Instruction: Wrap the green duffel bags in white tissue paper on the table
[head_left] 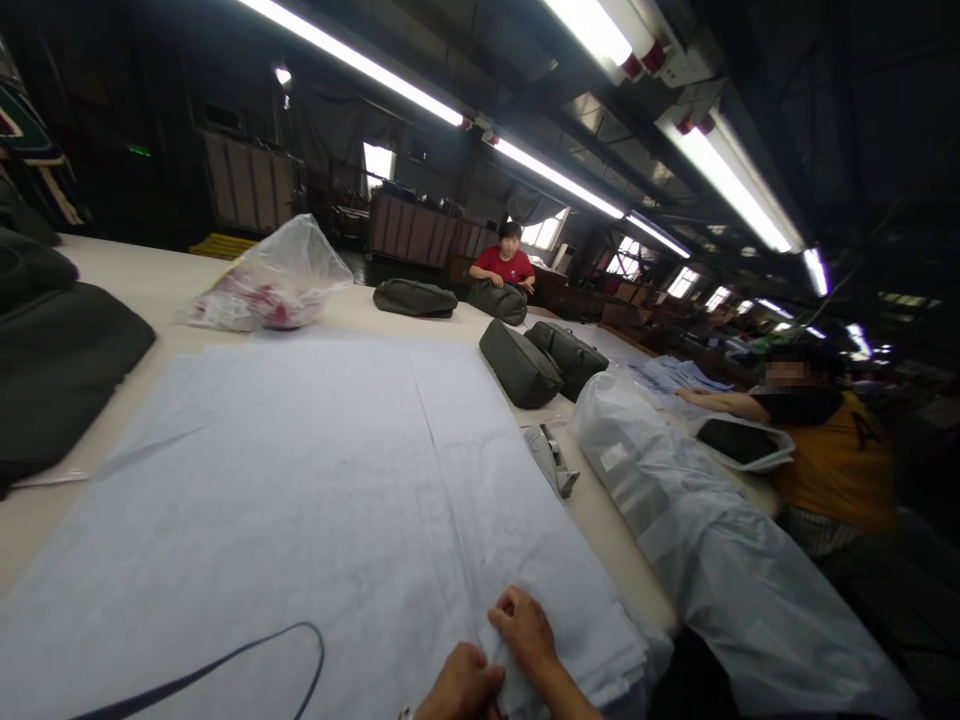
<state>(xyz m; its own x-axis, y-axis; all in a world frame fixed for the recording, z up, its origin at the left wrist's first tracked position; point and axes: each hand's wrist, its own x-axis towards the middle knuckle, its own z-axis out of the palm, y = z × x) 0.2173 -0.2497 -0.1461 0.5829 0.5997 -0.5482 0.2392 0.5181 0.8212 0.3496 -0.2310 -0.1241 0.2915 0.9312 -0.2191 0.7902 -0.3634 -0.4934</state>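
A broad stack of thin white sheets point(300, 480) covers the table in front of me; whether they are paper or plastic I cannot tell. Low in the view, my left hand point(461, 685) is closed on a gathered bit of white sheet. My right hand point(526, 632) sits just beside it, fingers curled in a pinch on the same sheet. Some of the fingertips are hidden. A dark, narrow strap point(225, 660) curves over the stack at lower left. Past the right edge of the stack lies a grey tape dispenser point(551, 460).
Dark grey bags point(521, 365) stand beyond the stack, with another large one point(67, 350) at left. A clear plastic bag point(277, 280) lies at the back. Long plastic-wrapped goods point(690, 530) line the right. One person point(510, 262) works opposite, another point(832, 450) at right.
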